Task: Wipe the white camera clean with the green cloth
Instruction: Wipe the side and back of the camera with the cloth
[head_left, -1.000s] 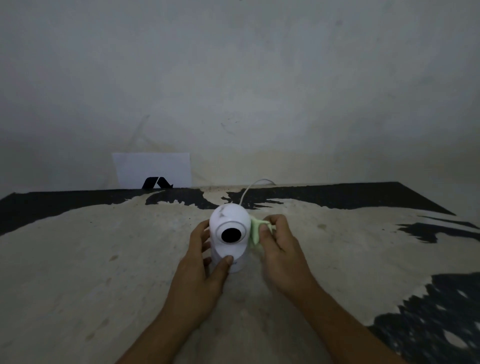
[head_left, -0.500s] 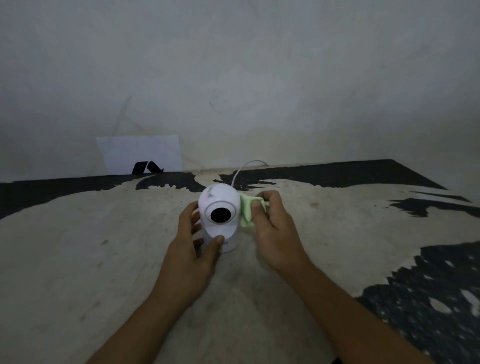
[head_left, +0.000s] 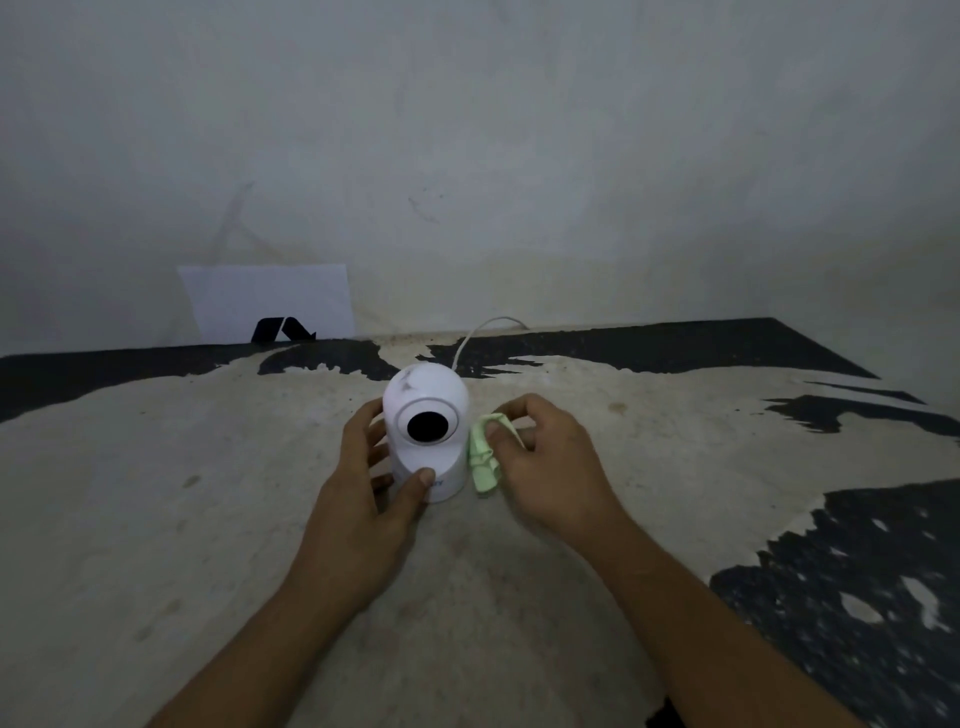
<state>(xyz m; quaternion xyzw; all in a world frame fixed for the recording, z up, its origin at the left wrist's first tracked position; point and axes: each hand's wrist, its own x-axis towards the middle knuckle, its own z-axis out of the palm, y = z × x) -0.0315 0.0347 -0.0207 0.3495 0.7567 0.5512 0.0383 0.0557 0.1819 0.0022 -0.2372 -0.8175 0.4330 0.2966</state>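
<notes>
— Between the fingers, what stands?
— One white camera (head_left: 426, 434), upright; left hand (head_left: 363, 499) grips its base, thumb in front. Right hand (head_left: 550, 467) pinches one green cloth (head_left: 483, 457) against the camera's right side.

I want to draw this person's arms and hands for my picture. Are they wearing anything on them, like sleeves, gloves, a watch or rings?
No, nothing shows. The left hand and the right hand are bare, with no gloves, and I can see no rings. Both forearms are bare right down to the bottom edge of the picture: no sleeves, watch or bracelets. The light is dim, so tiny details could be missed.
</notes>
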